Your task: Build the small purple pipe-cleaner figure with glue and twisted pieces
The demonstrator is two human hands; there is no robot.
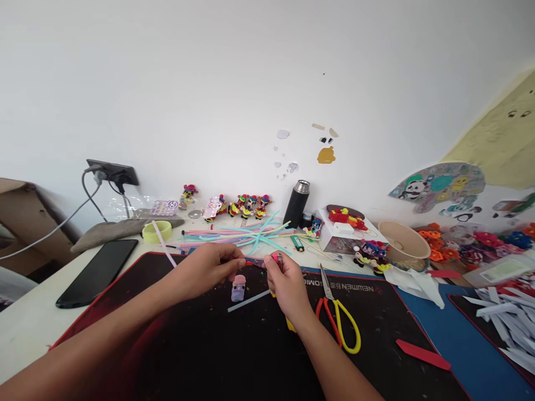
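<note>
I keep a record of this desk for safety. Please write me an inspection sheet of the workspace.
Surface: black mat, small scraps on it
Job's things: small pink item in right hand; fuzzy figure on mat
Clutter: scissors on mat; pastel stems heaped behind
Hands: left hand pinched, contents unclear; right hand gripping
Cables: plugged into black socket strip, left
Surroundings: white wall with stickers; black flask upright

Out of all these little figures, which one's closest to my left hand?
The pink-and-lavender figure, on the black mat beside your left hand. The other figures, more brightly coloured, are farther off, near the wall or white box.
</note>
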